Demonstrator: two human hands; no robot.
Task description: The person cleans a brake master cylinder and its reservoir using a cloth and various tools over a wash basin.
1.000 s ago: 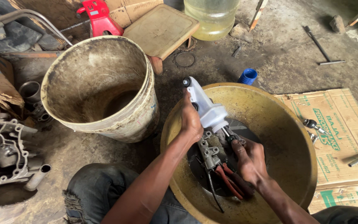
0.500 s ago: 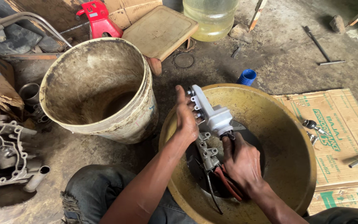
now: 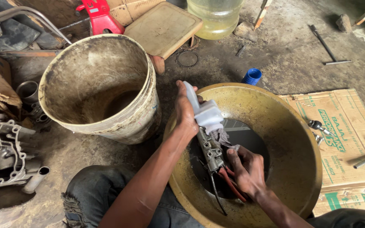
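Over a wide yellow basin point(image 3: 292, 139) my left hand point(image 3: 185, 112) grips the upper end of a metal part with a white plastic reservoir point(image 3: 205, 112). The grey metal body point(image 3: 210, 150) of that part slants down into the basin, with red hoses point(image 3: 229, 185) trailing from its lower end. My right hand point(image 3: 246, 169) presses a grey rag point(image 3: 224, 139) against the metal body. Dark liquid lies at the basin's bottom.
A big dirty white bucket point(image 3: 100, 84) stands left of the basin. Grey engine castings point(image 3: 5, 156) lie far left. A wooden stool point(image 3: 163, 27), a clear jug point(image 3: 218, 17), a blue cap point(image 3: 252, 77), flattened cardboard point(image 3: 351, 139) with small tools, and a long T-wrench point(image 3: 326, 44) surround the spot.
My right hand has shifted along the metal body with the rag. My left hand has kept its grip near the white reservoir, and the part has tilted slightly.
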